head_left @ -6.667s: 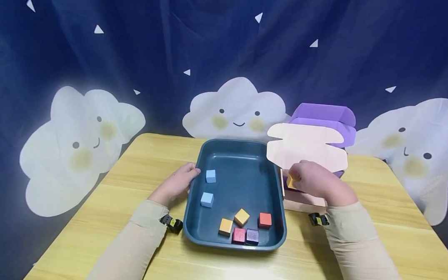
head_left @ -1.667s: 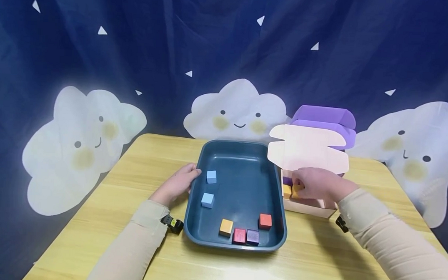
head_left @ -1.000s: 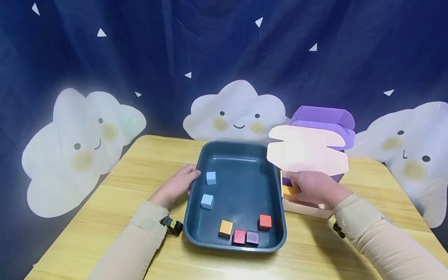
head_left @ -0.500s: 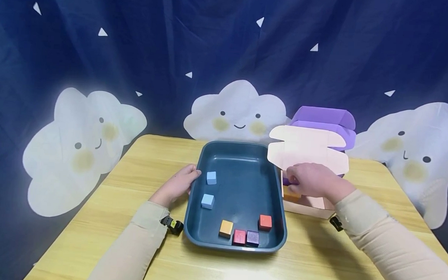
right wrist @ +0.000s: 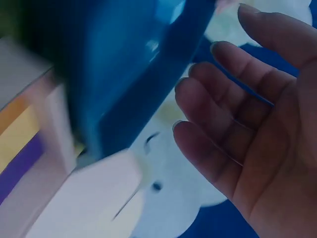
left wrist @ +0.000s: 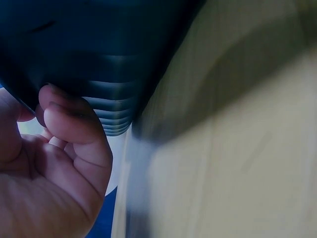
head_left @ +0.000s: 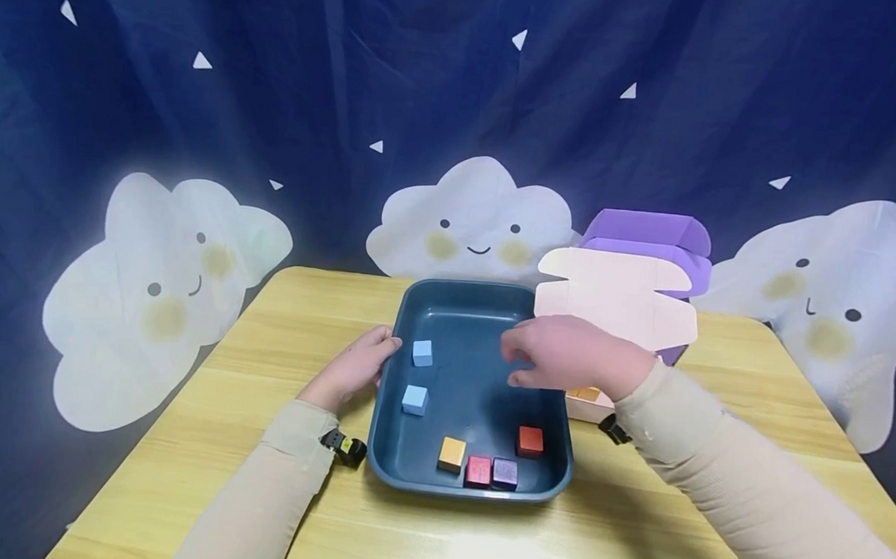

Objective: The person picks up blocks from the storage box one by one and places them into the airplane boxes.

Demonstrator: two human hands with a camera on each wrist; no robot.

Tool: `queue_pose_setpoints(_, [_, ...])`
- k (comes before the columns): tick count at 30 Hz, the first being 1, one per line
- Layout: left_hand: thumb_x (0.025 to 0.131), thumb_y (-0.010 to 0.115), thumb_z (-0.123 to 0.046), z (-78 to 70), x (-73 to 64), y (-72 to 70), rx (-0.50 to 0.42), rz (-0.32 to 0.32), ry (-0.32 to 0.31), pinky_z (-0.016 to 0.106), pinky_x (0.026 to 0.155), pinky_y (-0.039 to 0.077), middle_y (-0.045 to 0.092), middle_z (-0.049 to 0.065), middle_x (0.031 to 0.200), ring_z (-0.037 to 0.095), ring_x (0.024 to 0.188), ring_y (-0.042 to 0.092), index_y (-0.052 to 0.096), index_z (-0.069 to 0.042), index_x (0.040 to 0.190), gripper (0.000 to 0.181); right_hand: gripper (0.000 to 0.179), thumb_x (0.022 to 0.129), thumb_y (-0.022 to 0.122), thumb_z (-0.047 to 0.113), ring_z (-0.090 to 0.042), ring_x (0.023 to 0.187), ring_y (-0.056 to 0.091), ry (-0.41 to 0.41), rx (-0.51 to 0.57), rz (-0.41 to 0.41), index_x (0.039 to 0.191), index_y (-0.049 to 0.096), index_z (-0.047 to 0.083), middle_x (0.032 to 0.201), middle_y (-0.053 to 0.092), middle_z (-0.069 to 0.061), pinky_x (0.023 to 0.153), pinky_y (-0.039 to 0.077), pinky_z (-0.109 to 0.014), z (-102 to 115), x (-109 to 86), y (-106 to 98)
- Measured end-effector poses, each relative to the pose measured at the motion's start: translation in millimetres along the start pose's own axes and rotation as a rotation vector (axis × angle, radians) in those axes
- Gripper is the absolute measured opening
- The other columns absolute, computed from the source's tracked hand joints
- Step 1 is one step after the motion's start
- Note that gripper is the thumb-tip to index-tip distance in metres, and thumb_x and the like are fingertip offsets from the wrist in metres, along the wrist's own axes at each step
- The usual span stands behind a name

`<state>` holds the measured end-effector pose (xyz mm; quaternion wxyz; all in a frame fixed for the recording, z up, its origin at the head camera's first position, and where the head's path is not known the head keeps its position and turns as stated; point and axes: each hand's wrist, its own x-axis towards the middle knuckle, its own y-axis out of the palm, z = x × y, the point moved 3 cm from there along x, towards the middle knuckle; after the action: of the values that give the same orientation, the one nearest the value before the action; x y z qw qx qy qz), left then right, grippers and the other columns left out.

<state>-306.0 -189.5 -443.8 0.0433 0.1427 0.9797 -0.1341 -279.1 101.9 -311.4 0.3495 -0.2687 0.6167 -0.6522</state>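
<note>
My left hand (head_left: 354, 363) pinches the left rim of a dark blue-green tray (head_left: 477, 296); in the left wrist view its thumb and curled fingers (left wrist: 74, 124) meet at the tray's edge. My right hand (head_left: 565, 355) is over the tray's right side, fingers relaxed and apart, holding nothing, as the right wrist view shows. Inside the tray lie two light blue cubes (head_left: 415, 400), a yellow cube (head_left: 452, 454), a pinkish-red cube (head_left: 478, 472), a dark purple cube (head_left: 504, 474) and an orange-red cube (head_left: 530, 441). Right of it, yellow cubes (head_left: 584, 393) sit in a pale pink box (head_left: 616, 291), partly hidden by my right hand.
Behind the pink box's raised lid stands a purple box (head_left: 649, 230), also with its lid up. Both rest on a wooden table (head_left: 729, 383). A dark blue curtain (head_left: 313, 98) with smiling clouds hangs at the back.
One of two yellow cubes left the tray, and yellow cubes now sit side by side in the pink box. My right hand then moved left, out of the box and over the tray. The left hand stayed.
</note>
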Motion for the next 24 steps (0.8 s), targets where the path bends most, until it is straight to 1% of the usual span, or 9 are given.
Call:
queue_pose_setpoints(2, [0.11,0.04,-0.028,-0.2,0.2,-0.4,0.005,-0.001,-0.002,0.032,0.061,0.046,0.052,0.005,0.075,0.02,0.06,0.05,0.048,-0.004,0.104,0.026,0.022,0.087,0.08,0.029,-0.011,0.077,0.056,-0.026,-0.004,0.032,0.102,0.068,0.017,0.088,0.064,0.006,0.072,0.051,-0.033,12,10.3,0])
queue_pose_setpoints(5, [0.11,0.04,-0.027,0.4,0.8,-0.8,0.006,0.0,-0.005,0.033,0.061,0.046,0.051,0.005,0.075,0.021,0.06,0.05,0.048,-0.004,0.103,0.026,0.025,0.088,0.08,0.029,-0.012,0.083,0.058,-0.047,-0.006,0.11,0.108,0.07,0.018,0.096,0.067,0.005,0.077,0.052,-0.033,29,26.1,6])
queue_pose_setpoints(7, [0.11,0.039,-0.027,1.0,0.9,-1.1,0.006,0.003,-0.008,0.033,0.061,0.046,0.051,0.005,0.075,0.02,0.06,0.05,0.048,-0.003,0.104,0.026,0.027,0.088,0.079,0.028,-0.012,0.087,0.059,-0.06,-0.005,0.174,0.113,0.07,0.019,0.103,0.069,0.004,0.081,0.053,-0.033,40,35.5,13])
queue_pose_setpoints(10, [0.11,0.04,-0.026,2.7,0.9,-1.2,0.0,0.003,-0.013,0.033,0.061,0.046,0.053,0.006,0.075,0.02,0.06,0.051,0.048,-0.002,0.104,0.026,0.031,0.089,0.078,0.021,-0.011,0.092,0.06,-0.094,0.024,0.274,0.119,0.07,0.022,0.112,0.069,0.005,0.085,0.053,-0.034,54,46.4,26])
queue_pose_setpoints(13, [0.11,0.04,-0.027,3.9,0.4,-0.9,0.001,0.003,-0.017,0.033,0.061,0.047,0.055,0.006,0.076,0.02,0.061,0.053,0.048,-0.002,0.103,0.026,0.035,0.089,0.077,0.018,-0.01,0.093,0.059,-0.119,0.071,0.37,0.122,0.069,0.025,0.113,0.067,0.008,0.086,0.052,-0.032,65,53.2,41])
queue_pose_setpoints(16, [0.11,0.04,-0.028,3.9,-0.2,-0.2,0.003,0.004,-0.015,0.034,0.061,0.048,0.056,0.006,0.076,0.02,0.061,0.054,0.048,-0.003,0.103,0.027,0.034,0.086,0.079,0.028,-0.01,0.091,0.057,-0.098,0.112,0.441,0.119,0.07,0.027,0.108,0.065,0.011,0.083,0.051,-0.031,72,56.9,53])
queue_pose_setpoints(19, [0.111,0.039,-0.028,3.3,-0.6,0.4,0.001,0.006,-0.01,0.034,0.06,0.047,0.055,0.005,0.076,0.02,0.06,0.053,0.048,-0.002,0.106,0.028,0.03,0.083,0.082,0.036,-0.011,0.089,0.056,-0.064,0.138,0.483,0.109,0.071,0.027,0.1,0.064,0.012,0.079,0.05,-0.031,77,59.9,62])
queue_pose_setpoints(22, [0.111,0.038,-0.028,2.9,-0.1,0.3,-0.004,0.009,-0.008,0.034,0.06,0.047,0.054,0.004,0.074,0.021,0.06,0.052,0.048,-0.001,0.108,0.029,0.022,0.081,0.083,0.035,-0.011,0.083,0.056,-0.043,0.148,0.506,0.097,0.07,0.026,0.09,0.063,0.012,0.073,0.049,-0.03,79,63.3,71])
queue_pose_setpoints(24, [0.111,0.038,-0.028,1.3,0.0,0.5,-0.004,0.007,-0.008,0.034,0.061,0.047,0.055,0.004,0.074,0.021,0.06,0.053,0.049,-0.002,0.108,0.029,0.02,0.081,0.084,0.034,-0.011,0.078,0.055,-0.031,0.135,0.507,0.088,0.068,0.025,0.084,0.061,0.011,0.068,0.048,-0.029,80,65.7,75])
